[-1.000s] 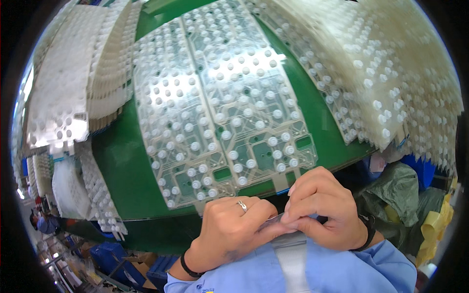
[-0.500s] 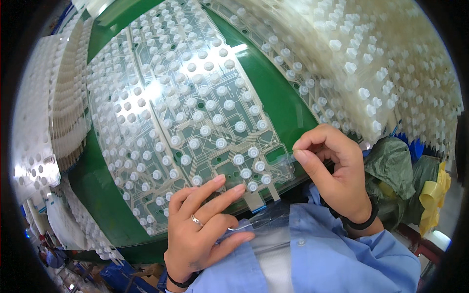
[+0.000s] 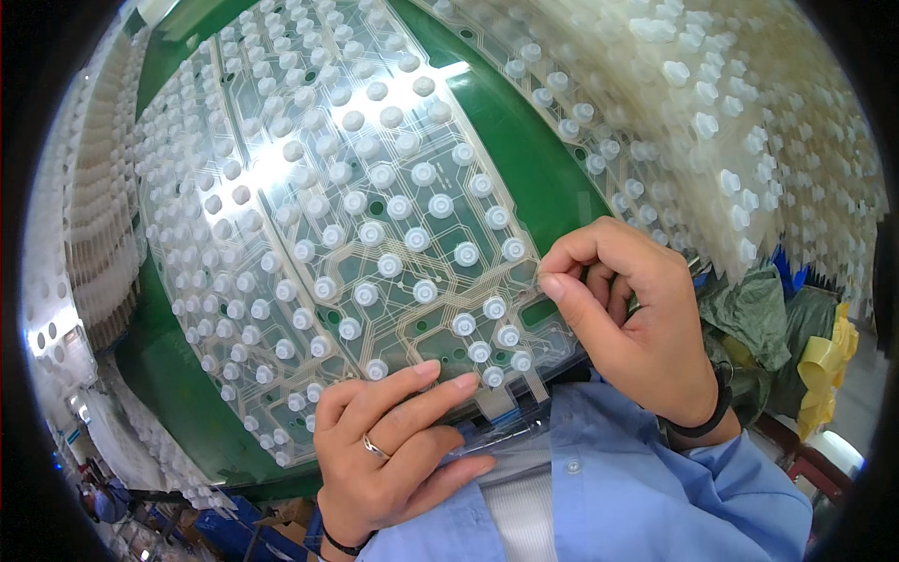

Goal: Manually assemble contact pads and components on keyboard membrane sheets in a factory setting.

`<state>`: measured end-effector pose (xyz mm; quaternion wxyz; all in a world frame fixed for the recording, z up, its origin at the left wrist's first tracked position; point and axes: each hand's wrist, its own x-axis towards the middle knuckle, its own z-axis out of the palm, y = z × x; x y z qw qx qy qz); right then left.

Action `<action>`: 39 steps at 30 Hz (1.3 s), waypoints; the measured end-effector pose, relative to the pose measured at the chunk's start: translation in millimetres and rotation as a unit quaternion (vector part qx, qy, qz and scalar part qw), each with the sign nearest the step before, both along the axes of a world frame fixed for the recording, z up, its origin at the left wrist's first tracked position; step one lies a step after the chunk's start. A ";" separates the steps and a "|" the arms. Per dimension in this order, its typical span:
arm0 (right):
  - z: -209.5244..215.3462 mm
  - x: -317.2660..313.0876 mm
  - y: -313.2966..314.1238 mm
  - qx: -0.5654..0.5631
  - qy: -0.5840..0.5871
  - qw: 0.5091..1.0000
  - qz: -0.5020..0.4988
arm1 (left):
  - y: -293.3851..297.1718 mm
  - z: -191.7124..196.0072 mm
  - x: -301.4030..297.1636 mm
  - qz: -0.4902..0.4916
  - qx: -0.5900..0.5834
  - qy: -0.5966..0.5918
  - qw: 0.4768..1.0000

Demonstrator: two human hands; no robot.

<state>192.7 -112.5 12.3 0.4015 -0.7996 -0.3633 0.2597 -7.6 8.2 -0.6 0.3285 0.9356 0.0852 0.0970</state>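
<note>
Your right hand is pinched shut, thumb against forefinger, on the right edge of the clear membrane sheet, the flexible circuit film studded with white rubber domes. The sheet lies flat on the green table, with its near edge at the table's near edge, just in front of your chest. Its long axis runs away from you, from the near edge toward the far left corner, so the bulk of the sheet lies up and to the left of the pinching hand. Your left hand rests open, fingers spread flat on the near edge of the sheet and gripping nothing; it is the hand nearer the sheet's tail at the table's near edge. A stack of similar domed sheets hangs along the table's right side. Compared with half a second ago, the left hand lies closer to the sheet's near edge, the right hand's pinch is unchanged in place, and the sheet fills more of the view.
</note>
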 end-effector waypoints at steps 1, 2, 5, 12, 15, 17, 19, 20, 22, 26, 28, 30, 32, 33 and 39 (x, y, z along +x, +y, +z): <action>-0.4 -0.1 0.2 -0.001 -0.004 1.000 0.000 | -0.1 -0.1 -0.1 0.001 -0.002 0.000 1.000; -0.6 -0.2 0.3 -0.002 -0.007 1.000 0.000 | -0.3 -0.1 -0.2 0.002 -0.005 -0.001 1.000; -0.1 -0.4 0.4 -0.004 -0.009 1.000 -0.001 | -0.2 0.8 -0.3 0.003 -0.009 0.001 1.000; -2.0 -0.7 -0.2 0.002 -0.003 1.000 -0.003 | -0.2 0.8 -0.4 0.005 -0.013 0.003 1.000; -2.4 -1.2 -0.4 0.010 -0.001 1.000 -0.001 | 0.0 1.2 0.0 0.005 -0.013 0.003 1.000; -2.7 -0.9 -0.3 0.011 -0.006 1.000 0.002 | -0.1 1.1 0.0 0.007 -0.014 0.003 1.000; -2.9 -1.2 -0.5 0.012 -0.008 1.000 0.000 | 0.0 2.0 0.5 0.009 -0.018 0.006 1.000; -3.3 -1.4 -0.5 0.013 -0.008 1.000 0.000 | 0.1 4.0 1.0 0.011 -0.020 0.009 1.000; -5.3 -1.9 -0.6 0.018 -0.021 1.000 0.003 | -0.3 4.2 0.5 0.012 -0.019 0.008 1.000; -5.9 -4.4 0.8 0.009 -0.040 0.999 -0.002 | 0.0 -0.4 0.0 0.006 -0.011 -0.002 1.000; -1.7 -5.6 2.2 -0.015 -0.059 0.998 -0.006 | 0.0 -0.4 0.0 0.005 -0.012 -0.003 1.000; -1.8 -6.0 2.6 -0.017 -0.089 0.996 0.000 | -0.1 0.4 0.4 0.004 -0.014 -0.003 1.000; -7.8 -6.5 1.4 0.004 -0.132 0.991 0.015 | -0.5 0.7 0.5 0.005 -0.015 -0.002 1.000; -9.7 -6.2 0.9 0.007 -0.149 0.988 0.028 | -0.8 1.1 0.4 0.005 -0.016 -0.001 1.000; -10.3 -3.9 -2.2 0.013 -0.045 0.999 -0.027 | 0.6 4.9 0.3 0.019 -0.019 0.009 1.000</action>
